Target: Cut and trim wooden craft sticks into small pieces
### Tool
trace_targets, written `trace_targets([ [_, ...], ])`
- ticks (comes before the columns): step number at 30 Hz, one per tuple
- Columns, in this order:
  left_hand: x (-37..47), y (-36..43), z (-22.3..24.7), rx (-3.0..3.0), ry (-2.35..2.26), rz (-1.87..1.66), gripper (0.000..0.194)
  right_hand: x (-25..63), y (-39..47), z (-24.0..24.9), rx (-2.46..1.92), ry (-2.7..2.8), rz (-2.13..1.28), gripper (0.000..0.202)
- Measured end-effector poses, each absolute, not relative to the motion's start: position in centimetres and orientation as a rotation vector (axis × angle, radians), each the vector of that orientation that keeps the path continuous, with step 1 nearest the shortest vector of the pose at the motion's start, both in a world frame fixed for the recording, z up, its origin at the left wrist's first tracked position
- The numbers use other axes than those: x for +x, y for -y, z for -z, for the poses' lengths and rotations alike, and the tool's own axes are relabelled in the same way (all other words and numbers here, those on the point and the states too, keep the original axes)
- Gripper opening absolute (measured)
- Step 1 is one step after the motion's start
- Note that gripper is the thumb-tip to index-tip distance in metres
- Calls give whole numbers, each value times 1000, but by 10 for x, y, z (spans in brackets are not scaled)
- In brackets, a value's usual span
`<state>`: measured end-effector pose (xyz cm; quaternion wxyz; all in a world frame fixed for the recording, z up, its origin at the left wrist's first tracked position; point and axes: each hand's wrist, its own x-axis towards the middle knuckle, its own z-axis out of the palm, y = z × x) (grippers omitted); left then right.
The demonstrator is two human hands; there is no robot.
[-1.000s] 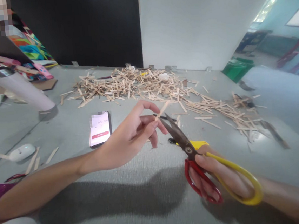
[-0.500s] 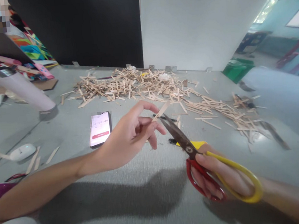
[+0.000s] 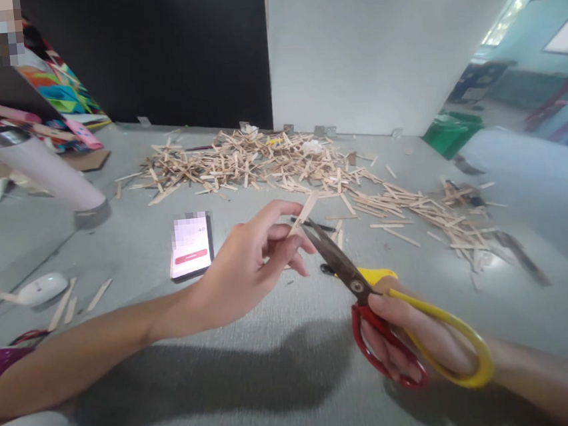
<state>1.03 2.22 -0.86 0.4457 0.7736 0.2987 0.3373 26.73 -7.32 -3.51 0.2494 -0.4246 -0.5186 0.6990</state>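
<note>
Between the thumb and fingertips of my left hand (image 3: 249, 270) is a thin wooden stick (image 3: 308, 205), tilted up to the right. My right hand (image 3: 425, 326) grips a pair of scissors (image 3: 356, 286) with one red and one yellow handle. The scissor tips meet the stick close to my left fingertips; whether the blades are fully closed on it I cannot tell. Past the scissors, partly covered by my right hand, lies a yellow-handled tool (image 3: 377, 273) with a black end. A dark slim item (image 3: 323, 225) lies behind the blades.
A large heap of wooden sticks (image 3: 243, 160) spreads along the back and right of the table. A phone (image 3: 190, 245) lies left of my left hand. Farther left are a white mouse (image 3: 43, 288), a few loose sticks and a pale bottle (image 3: 49, 168). Dark and white panels stand behind.
My right hand and the scissors have shifted slightly left. The stick in my left hand has tilted a little steeper, and my left hand has moved down slightly.
</note>
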Motion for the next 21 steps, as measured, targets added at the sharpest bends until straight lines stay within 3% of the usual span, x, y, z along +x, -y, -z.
trace_targets([
  [12,-1,-29,-16,1880,-795,-652,19,292,58,23,-1262,1458,-2002,73],
  [21,-8,-38,-22,2067,-848,-560,29,297,52,17,-1272,1485,-1988,73],
])
